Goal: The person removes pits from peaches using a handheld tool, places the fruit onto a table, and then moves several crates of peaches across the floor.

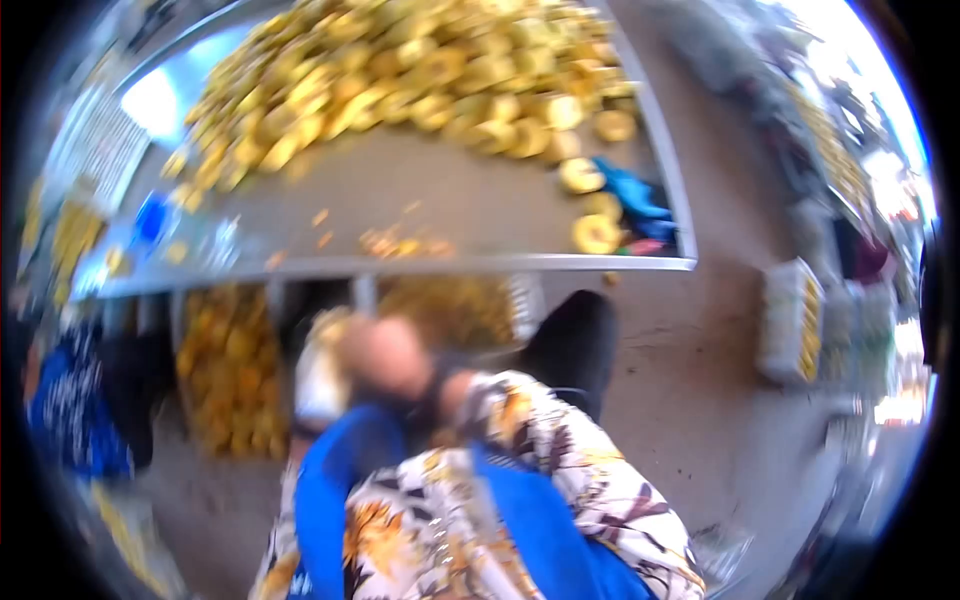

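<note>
Close together in front of my body, below the table's near edge, are my two hands, both smeared by motion. My right hand (390, 355) comes out of a floral sleeve with a dark band at the wrist. Beside it on the left, my left hand (325, 365) is a pale blur with white around it. Whether either holds anything cannot be made out. Beyond them, a metal-rimmed table (480, 263) bears a large heap of yellow ring-shaped pieces (430, 70). Small orange scraps (400, 244) lie near its front edge.
A blue cloth-like item (630, 192) lies at the table's right corner. Under the table are crates of yellow pieces (235, 370). A dark leg or knee shape (575, 345) is right of my hands. A white crate (790, 320) stands on the floor at right.
</note>
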### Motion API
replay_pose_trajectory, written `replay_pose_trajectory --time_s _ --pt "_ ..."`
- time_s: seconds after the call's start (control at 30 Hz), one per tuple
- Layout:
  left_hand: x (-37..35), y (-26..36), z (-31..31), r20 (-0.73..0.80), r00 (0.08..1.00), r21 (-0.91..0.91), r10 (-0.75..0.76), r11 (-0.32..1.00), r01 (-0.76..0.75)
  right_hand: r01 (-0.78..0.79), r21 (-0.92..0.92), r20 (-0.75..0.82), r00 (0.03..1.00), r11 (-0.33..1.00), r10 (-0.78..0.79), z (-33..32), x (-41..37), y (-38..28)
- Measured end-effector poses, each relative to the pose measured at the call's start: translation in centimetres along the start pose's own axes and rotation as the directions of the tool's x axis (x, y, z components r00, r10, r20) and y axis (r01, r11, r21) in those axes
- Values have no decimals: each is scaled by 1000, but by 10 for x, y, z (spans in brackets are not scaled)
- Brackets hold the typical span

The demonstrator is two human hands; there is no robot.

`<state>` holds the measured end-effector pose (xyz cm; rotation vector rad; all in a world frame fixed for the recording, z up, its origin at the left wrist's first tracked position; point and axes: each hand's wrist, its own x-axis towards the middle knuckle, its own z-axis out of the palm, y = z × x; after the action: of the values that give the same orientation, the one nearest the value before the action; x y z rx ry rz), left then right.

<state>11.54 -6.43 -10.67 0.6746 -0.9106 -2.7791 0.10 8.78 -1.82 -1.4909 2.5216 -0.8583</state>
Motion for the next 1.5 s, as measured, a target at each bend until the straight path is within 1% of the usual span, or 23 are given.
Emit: replay_pose_trajectory --time_s 0.03,0.1,0.13,0.2,0.3,0.33,0.4,0.43,0.47,0.53,0.63,0.67,0.7,0.73,0.83,0.9,1.03,1.17,1.23,1.3,1.37,1.43,1.5 --pt "-5 9 31 273 961 -82 -52 994 77 -99 35 90 991 995 95 -25 4 -11" --pt "-11 13 48 351 932 -229 -91 957 180 56 87 -49 997 995 -52 -30 2 -9" --pt "-7 5 51 439 898 -207 35 976 63 103 53 -25 995 993 -102 -32 1 -7" --pt "-11 10 54 97 995 -84 10 996 -2 210 129 70 973 969 -220 -30 9 -2" --pt "-24 32 100 -336 942 -38 -10 999 -3 77 261 16 996 962 -84 -40 3 2" --pt "-22 51 83 38 994 -90 -104 990 107 -3 234 28 1000 972 -4 -38 0 8" --pt "-41 72 65 -28 993 115 117 987 -113 -162 297 179 978 941 111 -41 -7 23" --pt "-50 74 70 -382 815 429 435 865 -260 -256 350 316 938 901 144 -47 -12 35" --pt "-58 80 52 -363 686 655 630 697 -293 -341 450 244 936 826 253 -55 -17 45" --pt "-79 92 38 -393 500 811 771 547 -206 -54 -140 70 995 989 64 -38 -27 65" --pt "-87 105 12 -543 304 804 783 589 -81 -283 56 106 955 958 276 -12 -47 90" --pt "-84 102 -22 -363 244 930 899 334 153 -266 71 121 959 961 256 0 -54 93" --pt "-80 102 -57 -170 256 916 952 57 396 -264 81 143 957 961 251 7 -56 87" --pt "-73 105 -78 -90 327 906 941 -59 420 -261 80 177 953 962 244 16 -56 80" --pt "-48 97 -97 20 548 756 836 -372 539 -247 65 255 941 967 223 27 -55 62" --pt "-32 91 -97 9 635 697 772 -460 549 -218 53 276 941 975 196 17 -47 49" --pt "-18 125 -52 -73 661 785 747 -366 500 -294 28 367 892 955 264 27 -41 37" --pt "37 151 -107 51 663 677 747 -514 526 -272 78 353 907 959 228 51 -44 43" --pt "62 166 -118 -83 644 589 760 -484 647 -235 8 354 910 972 217 56 -40 41" --pt "81 182 -121 -160 718 622 677 -496 606 -259 -5 354 903 966 244 58 -31 37" --pt "94 190 -124 103 736 720 669 -560 409 -208 48 339 923 977 179 54 -20 28" --pt "92 204 -90 -145 737 756 661 -406 513 -146 131 261 959 981 108 61 -16 32" --pt "136 199 -126 -208 721 769 661 -345 538 -357 77 393 869 931 301 58 -10 28"
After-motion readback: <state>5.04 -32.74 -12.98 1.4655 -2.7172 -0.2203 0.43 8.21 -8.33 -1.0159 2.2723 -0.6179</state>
